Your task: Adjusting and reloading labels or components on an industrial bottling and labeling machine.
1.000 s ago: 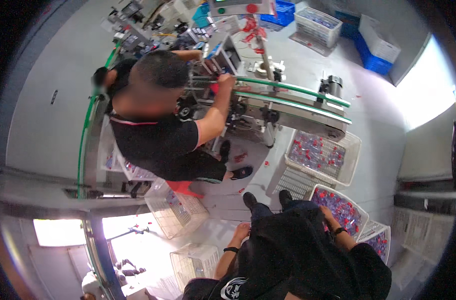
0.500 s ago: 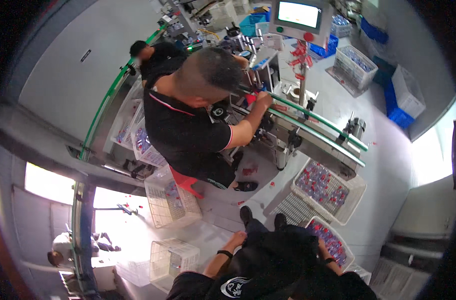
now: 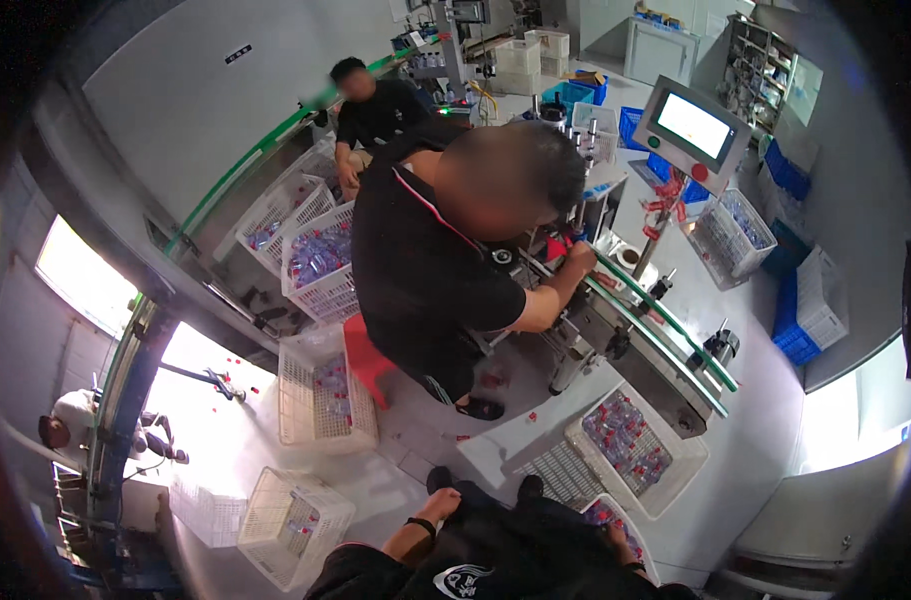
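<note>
My left hand (image 3: 441, 505) rests at my left thigh with fingers curled; anything inside them is hidden. My right hand (image 3: 617, 538) hangs by my right thigh beside a white crate (image 3: 650, 572) of red-capped plastic bottles, its fingers partly hidden and unclear. A second crate (image 3: 675, 490) of bottles lies just beyond it. In front of me a co-worker (image 3: 410, 280) in a black polo leans over the conveyor machine (image 3: 660, 360), one hand (image 3: 578, 258) at a red part on it. An empty-looking red stool (image 3: 365, 350) is behind that person.
More crates (image 3: 305, 415) of bottles stand left; another white crate (image 3: 260, 505) is lower left. A seated person (image 3: 375, 115) is at back left, another person (image 3: 70, 425) far left. A control screen (image 3: 695, 125) stands on a post; blue crates (image 3: 795, 330) line the right wall.
The view has tilted up, showing more of the back of the room. The co-worker's hand remains at the conveyor, and the seated person now shows more fully. My hands stay low.
</note>
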Motion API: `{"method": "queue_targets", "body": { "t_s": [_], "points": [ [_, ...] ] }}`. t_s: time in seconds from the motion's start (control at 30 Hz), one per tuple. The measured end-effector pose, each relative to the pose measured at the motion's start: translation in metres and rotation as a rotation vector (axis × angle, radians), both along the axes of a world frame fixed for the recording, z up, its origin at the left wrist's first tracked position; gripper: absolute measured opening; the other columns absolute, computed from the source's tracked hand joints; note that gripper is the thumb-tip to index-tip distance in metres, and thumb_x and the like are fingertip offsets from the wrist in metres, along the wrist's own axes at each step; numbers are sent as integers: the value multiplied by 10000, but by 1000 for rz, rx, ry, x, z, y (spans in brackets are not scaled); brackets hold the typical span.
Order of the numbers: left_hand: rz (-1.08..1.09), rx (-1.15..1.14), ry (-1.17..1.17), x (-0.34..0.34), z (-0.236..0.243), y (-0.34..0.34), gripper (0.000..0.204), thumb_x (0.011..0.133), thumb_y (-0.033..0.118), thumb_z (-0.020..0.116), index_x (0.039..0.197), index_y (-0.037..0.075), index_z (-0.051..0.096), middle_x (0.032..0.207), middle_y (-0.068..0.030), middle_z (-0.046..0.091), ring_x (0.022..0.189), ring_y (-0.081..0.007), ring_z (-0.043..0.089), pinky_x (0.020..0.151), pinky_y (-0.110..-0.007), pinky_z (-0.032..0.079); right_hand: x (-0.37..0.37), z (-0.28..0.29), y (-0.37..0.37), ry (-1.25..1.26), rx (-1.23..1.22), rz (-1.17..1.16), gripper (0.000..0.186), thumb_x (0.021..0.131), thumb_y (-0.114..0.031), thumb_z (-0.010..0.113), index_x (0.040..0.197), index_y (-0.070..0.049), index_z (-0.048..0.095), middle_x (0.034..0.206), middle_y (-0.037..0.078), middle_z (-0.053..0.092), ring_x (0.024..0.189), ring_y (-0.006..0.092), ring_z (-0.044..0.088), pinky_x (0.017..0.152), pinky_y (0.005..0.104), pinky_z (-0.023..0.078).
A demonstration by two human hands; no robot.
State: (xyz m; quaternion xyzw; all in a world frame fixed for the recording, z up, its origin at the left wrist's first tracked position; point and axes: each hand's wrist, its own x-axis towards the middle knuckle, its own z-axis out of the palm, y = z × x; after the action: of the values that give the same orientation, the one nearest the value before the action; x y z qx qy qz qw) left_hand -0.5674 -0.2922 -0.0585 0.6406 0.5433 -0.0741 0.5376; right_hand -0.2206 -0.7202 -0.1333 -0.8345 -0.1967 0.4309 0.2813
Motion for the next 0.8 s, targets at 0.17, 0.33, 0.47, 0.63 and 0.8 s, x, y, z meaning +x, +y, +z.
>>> {"method": "queue_targets", "body": {
  "t_s": [0.17, 0.33, 0.47, 0.63, 0.8],
  "points": [
    [-220, 3, -140, 9, 20, 27, 209, 829, 170, 634, 999, 51, 616, 792, -63, 612, 743, -189, 608, 617, -319, 489, -26, 41, 10, -134, 31, 81, 432, 704, -281, 711, 1043, -47, 579, 907, 183, 628, 880, 381, 594, 724, 458, 473],
    [104, -114, -246, -64, -25, 60, 190, 822, 175, 547, 897, 53, 672, 778, -55, 679, 702, -179, 644, 659, -320, 507, -80, 135, 92, -293, 179, 369, 335, 840, -346, 600, 1049, -84, 616, 920, 131, 658, 833, 291, 627, 730, 434, 491],
    [191, -365, -379, -112, -26, 88, 189, 788, 179, 549, 833, 51, 680, 718, -59, 668, 657, -170, 638, 612, -326, 506, -110, 107, 123, -165, 30, 265, 309, 884, -325, 532, 1054, -83, 622, 915, 116, 655, 805, 254, 613, 730, 411, 484],
    [179, -250, -166, -199, -35, 108, 149, 753, 163, 563, 711, 54, 655, 626, -53, 637, 621, -147, 626, 558, -305, 486, -152, 74, 180, 75, -81, -70, 322, 919, -313, 463, 1017, -63, 639, 914, 114, 641, 793, 224, 580, 729, 394, 467],
    [226, -440, -312, -228, 19, 128, 110, 746, 173, 597, 703, 79, 637, 617, -34, 611, 573, -146, 613, 517, -288, 463, -166, 96, 204, 91, -63, 44, 340, 914, -331, 470, 1005, -44, 629, 932, 132, 622, 855, 245, 573, 754, 398, 460]
  ]
}}
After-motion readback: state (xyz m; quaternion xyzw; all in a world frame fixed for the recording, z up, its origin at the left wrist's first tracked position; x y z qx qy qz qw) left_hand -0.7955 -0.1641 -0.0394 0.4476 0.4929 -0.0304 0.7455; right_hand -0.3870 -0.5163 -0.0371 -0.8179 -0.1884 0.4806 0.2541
